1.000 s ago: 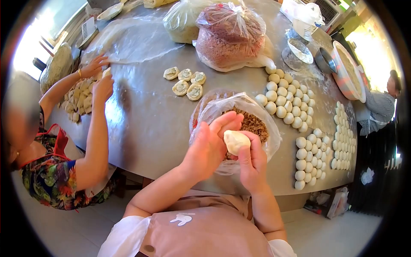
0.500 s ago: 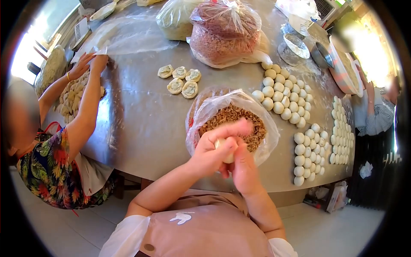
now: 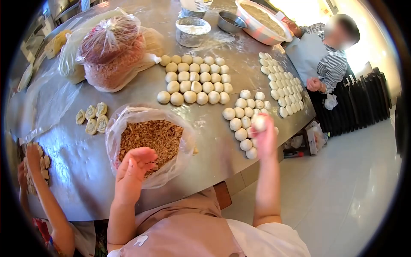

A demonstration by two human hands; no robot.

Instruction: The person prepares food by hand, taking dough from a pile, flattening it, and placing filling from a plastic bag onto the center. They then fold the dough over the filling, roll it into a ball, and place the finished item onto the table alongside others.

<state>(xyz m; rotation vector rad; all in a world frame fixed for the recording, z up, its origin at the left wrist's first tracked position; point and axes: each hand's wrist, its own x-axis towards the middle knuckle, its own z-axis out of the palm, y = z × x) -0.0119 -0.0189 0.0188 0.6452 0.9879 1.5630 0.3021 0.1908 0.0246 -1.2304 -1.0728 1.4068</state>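
Observation:
My right hand (image 3: 266, 136) is raised over the near group of round white dough balls (image 3: 240, 124), its fingers closed on one dough ball (image 3: 259, 123). At the near edge of an open plastic bag (image 3: 114, 132) of brown crumbly filling (image 3: 150, 139), my left hand (image 3: 133, 171) is held with its fingers curved and apart, nothing in it. Behind the bag's right side lie rows of more dough balls (image 3: 189, 77). Several flat, pleated dough pieces (image 3: 90, 113) rest to the left of the bag.
Tied bags of pink filling (image 3: 112, 64) stand at the back left. Metal bowls (image 3: 192, 34) and a large basin (image 3: 261, 23) line the back. Another person's arms (image 3: 49, 197) work over dough pieces at left; a person in stripes (image 3: 334, 60) stands at right.
My hands have parted. The right one has moved right with the dough ball, and the left one stays by the filling bag. The view has turned toward the right.

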